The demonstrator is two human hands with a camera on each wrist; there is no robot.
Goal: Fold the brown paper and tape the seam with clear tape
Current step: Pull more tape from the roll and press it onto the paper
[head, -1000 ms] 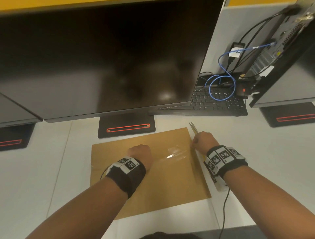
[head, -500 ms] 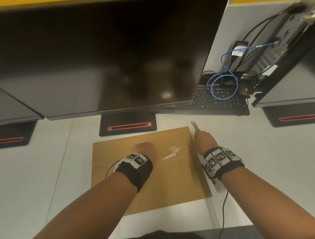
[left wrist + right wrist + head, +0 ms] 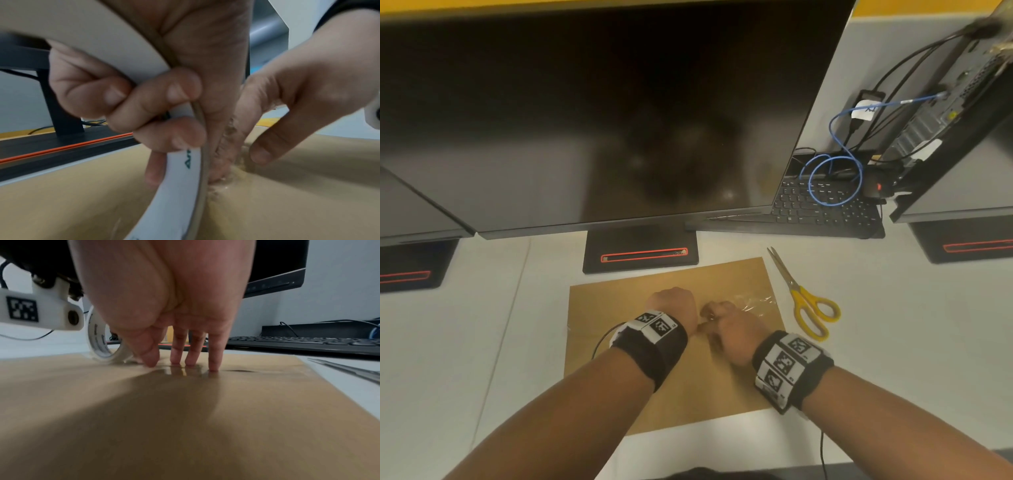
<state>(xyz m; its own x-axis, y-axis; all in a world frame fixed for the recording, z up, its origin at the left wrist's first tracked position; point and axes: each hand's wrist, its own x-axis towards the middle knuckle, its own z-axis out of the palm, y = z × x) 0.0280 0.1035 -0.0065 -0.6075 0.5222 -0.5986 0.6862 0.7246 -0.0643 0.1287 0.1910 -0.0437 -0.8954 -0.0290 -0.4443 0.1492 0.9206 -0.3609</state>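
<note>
The brown paper (image 3: 705, 394) lies flat on the white desk (image 3: 893, 342). A strip of clear tape (image 3: 753, 301) runs across it toward its right edge. My left hand (image 3: 671, 303) stands on the paper and grips the tape roll (image 3: 180, 186), fingers curled through its white core. My right hand (image 3: 717, 313) is right beside it, its straight fingertips (image 3: 213, 366) pressing down on the glossy tape (image 3: 170, 369). The tape roll (image 3: 97, 340) stands upright on edge just left of those fingers. The seam under the hands is hidden.
Yellow-handled scissors (image 3: 804, 301) lie on the desk just right of the paper, blades pointing away from me. A large monitor (image 3: 602, 120) on its stand base (image 3: 640, 255) rises behind the paper. A black keyboard (image 3: 825, 209) and blue cable (image 3: 835, 178) sit at the back right.
My right hand has let go of the scissors, which now lie on the desk, and has moved left onto the tape beside my left hand. The left hand has stayed put.
</note>
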